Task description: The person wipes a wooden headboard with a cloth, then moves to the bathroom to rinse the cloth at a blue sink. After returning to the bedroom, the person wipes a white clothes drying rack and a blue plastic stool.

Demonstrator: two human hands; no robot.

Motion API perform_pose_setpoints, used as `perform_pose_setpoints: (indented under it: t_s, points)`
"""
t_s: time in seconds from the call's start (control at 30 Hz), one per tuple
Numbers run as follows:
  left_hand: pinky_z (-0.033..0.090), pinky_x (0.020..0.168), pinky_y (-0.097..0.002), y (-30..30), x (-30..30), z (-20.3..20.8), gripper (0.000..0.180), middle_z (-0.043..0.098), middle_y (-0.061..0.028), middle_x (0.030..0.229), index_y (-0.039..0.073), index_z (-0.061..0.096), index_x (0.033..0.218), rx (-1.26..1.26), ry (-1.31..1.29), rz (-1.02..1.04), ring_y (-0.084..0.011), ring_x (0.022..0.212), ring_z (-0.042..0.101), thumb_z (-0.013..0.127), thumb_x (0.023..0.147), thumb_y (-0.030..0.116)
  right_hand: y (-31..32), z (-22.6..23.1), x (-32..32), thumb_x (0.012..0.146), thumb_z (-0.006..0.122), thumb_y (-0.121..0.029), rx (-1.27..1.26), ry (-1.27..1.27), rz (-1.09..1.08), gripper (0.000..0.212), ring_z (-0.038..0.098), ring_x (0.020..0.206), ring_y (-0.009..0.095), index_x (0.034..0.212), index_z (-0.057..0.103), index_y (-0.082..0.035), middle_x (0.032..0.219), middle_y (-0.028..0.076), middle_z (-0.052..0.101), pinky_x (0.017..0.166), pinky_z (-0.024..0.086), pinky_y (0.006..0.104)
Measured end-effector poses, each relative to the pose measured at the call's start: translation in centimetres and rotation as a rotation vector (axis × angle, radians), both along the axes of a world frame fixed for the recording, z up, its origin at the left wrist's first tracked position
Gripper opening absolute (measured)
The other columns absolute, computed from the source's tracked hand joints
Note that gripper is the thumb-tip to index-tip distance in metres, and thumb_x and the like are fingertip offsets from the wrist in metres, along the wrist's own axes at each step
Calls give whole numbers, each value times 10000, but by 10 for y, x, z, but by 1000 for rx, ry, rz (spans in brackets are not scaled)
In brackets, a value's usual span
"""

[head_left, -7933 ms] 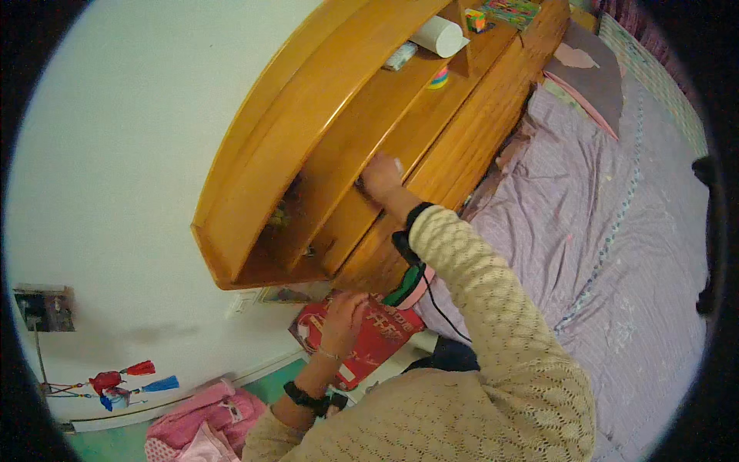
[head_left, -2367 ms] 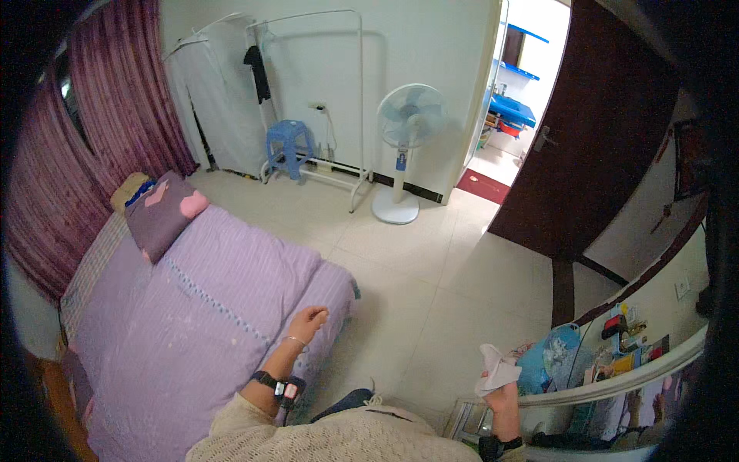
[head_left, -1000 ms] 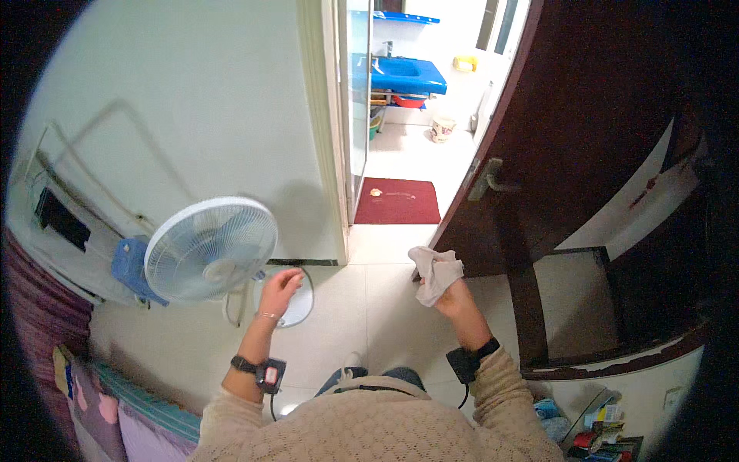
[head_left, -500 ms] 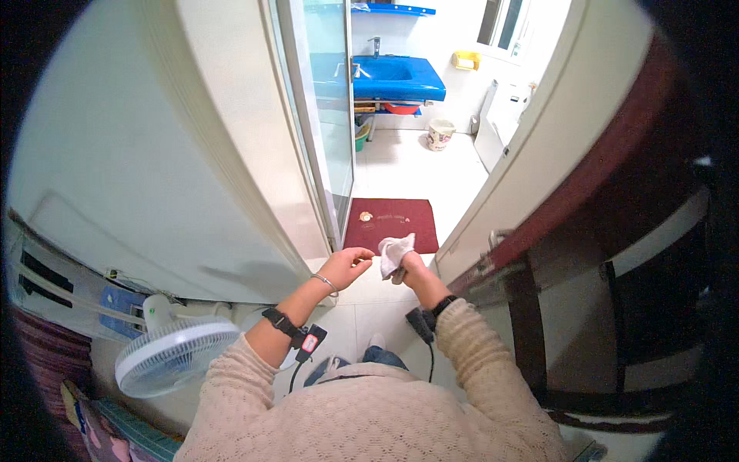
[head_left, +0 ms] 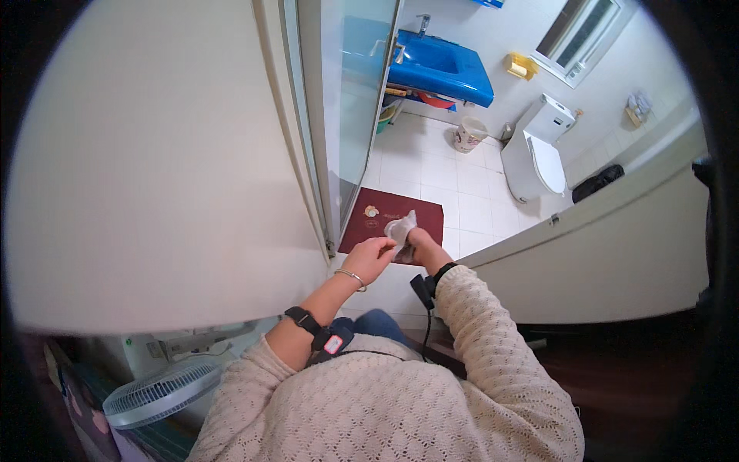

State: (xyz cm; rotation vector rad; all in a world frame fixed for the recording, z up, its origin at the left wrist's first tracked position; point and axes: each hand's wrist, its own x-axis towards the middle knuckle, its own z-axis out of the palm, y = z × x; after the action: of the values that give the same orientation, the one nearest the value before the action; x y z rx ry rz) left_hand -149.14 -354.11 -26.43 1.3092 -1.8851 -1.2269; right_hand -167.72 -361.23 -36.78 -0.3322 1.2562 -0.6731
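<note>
My right hand (head_left: pixel 425 245) is closed around a crumpled white cloth (head_left: pixel 401 228), which sticks up past the fingers. Close on its left, my left hand (head_left: pixel 371 259) has its fingers bent together, and their tips pinch the cloth's near edge. Both hands are in front of my body, over the near part of a dark red doormat (head_left: pixel 362 223) at the bathroom doorway. A bracelet and a black strap are on my left arm; another black strap is on my right wrist.
A glass door (head_left: pixel 362 100) stands left of the doorway, a pale door (head_left: pixel 600 262) right. Beyond are a blue washbasin (head_left: pixel 439 65), a patterned bucket (head_left: pixel 469 135), a toilet (head_left: pixel 535 158) and a yellow paper holder (head_left: pixel 521 66). A white fan (head_left: pixel 162 393) stands at the lower left.
My view has shifted forward and tilted, bringing the toilet and window more into sight. My left hand has come in to the white cloth, which stays in my right hand.
</note>
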Motion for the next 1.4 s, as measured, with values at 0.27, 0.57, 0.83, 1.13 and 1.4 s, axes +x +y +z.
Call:
perform_pose_setpoints:
  t_s: [0.27, 0.57, 0.83, 1.13, 1.4]
  points:
    - [506, 834, -310, -70, -8, 0, 295, 670, -120, 1026, 22, 616, 1114, 134, 33, 186, -205, 933, 648, 606, 883, 204, -64, -46, -157, 922, 492, -370, -79, 127, -11, 286, 608, 615, 226, 931, 617, -113, 731, 63, 636, 477, 443, 356]
    - [508, 828, -307, -217, -61, 4, 309, 671, -100, 1031, 22, 613, 1124, 214, -105, 146, -192, 932, 645, 600, 889, 222, -102, -110, -294, 892, 524, -285, 186, 35, -367, 237, 508, 547, 183, 968, 644, -96, 730, 39, 593, 426, 346, 260]
    - [501, 770, -278, -352, -179, -12, 289, 671, -78, 952, 23, 614, 1116, 168, -102, -52, -140, 840, 625, 613, 889, 202, -211, 25, -310, 942, 498, -210, -294, -463, -397, 302, 617, 728, 121, 1186, 550, -40, 960, 71, 626, 594, 527, 221]
    - [490, 787, -294, -498, -296, -31, 297, 671, -81, 962, 32, 622, 1102, 84, -103, -316, -160, 846, 618, 604, 887, 236, -290, 57, -369, 957, 479, -251, -417, -502, -589, 360, 609, 659, 143, 1244, 489, -35, 1013, 112, 605, 558, 540, 244]
    - [479, 824, -279, -613, -336, -89, 297, 657, -82, 1027, 10, 614, 1135, 223, -146, -490, -149, 925, 612, 611, 885, 171, -310, 8, -421, 914, 507, -127, -625, -440, -707, 298, 589, 767, 118, 1201, 544, -56, 1050, 70, 601, 608, 509, 236]
